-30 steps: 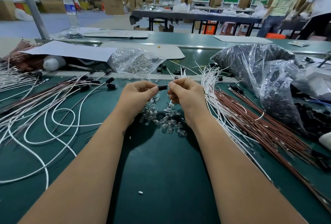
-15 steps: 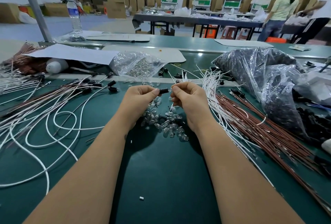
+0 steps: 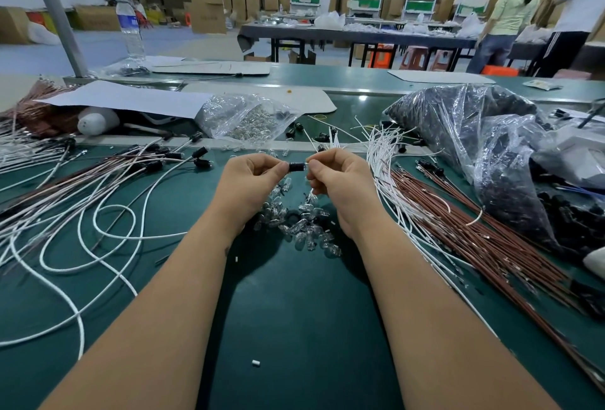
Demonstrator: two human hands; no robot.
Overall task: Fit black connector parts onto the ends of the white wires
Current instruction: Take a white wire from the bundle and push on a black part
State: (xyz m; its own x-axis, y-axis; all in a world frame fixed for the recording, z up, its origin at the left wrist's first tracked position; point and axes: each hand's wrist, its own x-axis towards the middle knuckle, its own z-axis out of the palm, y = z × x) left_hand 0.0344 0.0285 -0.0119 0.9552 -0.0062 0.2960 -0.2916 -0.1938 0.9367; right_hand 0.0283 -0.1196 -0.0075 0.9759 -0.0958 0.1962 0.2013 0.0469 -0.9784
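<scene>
My left hand [image 3: 252,180] and right hand [image 3: 340,180] meet above the middle of the table [image 3: 294,327], fingers curled, pinching one black connector [image 3: 297,167] between them, left on its left end, right on its right. Whether a wire already sits in it I cannot tell; my fingers hide both ends, and thin white wires [image 3: 334,139] stick up behind my right hand with their lower ends hidden.

Under my hands lies a heap of small clear bulbs [image 3: 304,229], partly covered by my wrists. To the left, looped white wires [image 3: 98,223] with black ends sprawl toward the table's left edge, which cuts them off. To the right, straight white wires [image 3: 386,180] lie beside brown wires [image 3: 474,239] that run off the near right corner.

Toward the far edge a clear bag [image 3: 242,118] holds more bulbs. On the far right a big clear bag [image 3: 474,147] holds dark parts, too blurred to name. A bottle [image 3: 131,29] stands at the far left.
</scene>
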